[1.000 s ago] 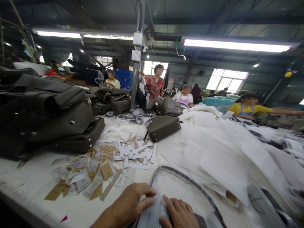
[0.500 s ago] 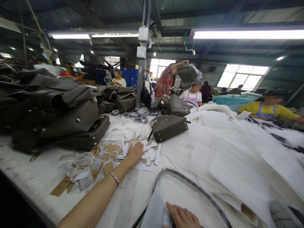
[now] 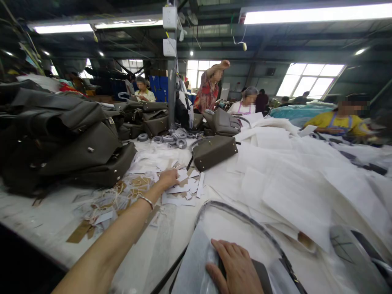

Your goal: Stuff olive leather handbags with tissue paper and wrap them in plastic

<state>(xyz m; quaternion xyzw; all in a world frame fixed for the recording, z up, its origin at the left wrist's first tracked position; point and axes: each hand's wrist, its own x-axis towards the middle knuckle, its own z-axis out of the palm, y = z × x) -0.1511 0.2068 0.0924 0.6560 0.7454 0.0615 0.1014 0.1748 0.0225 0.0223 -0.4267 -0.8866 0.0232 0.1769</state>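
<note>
At the heap of white card pieces (image 3: 192, 188) on the table, my left hand (image 3: 169, 179) has its fingers curled down; what they hold, if anything, is hidden. A metal bangle (image 3: 146, 201) circles that wrist. Close to me, my right hand (image 3: 237, 263) lies over a dark bag (image 3: 261, 275), fingers stretched out and thumb apart. Under the thumb is a pale grey sheet (image 3: 194, 257) against the bag. The bag's wrapped handle (image 3: 245, 218) arches up beyond the right hand.
Tags with strings (image 3: 105, 216) lie left of the cards. Dark bags (image 3: 76, 143) are piled at the left, and one bag (image 3: 216, 152) lies beyond the cards. White sheets (image 3: 294, 192) cover the right side. A post (image 3: 172, 90) rises at the back; several people work beyond.
My left hand has curled its fingers among the cards. My right hand shows more fully on the bag, its thumb now visible. At the back, the bag a person held up is gone from the raised hand.
</note>
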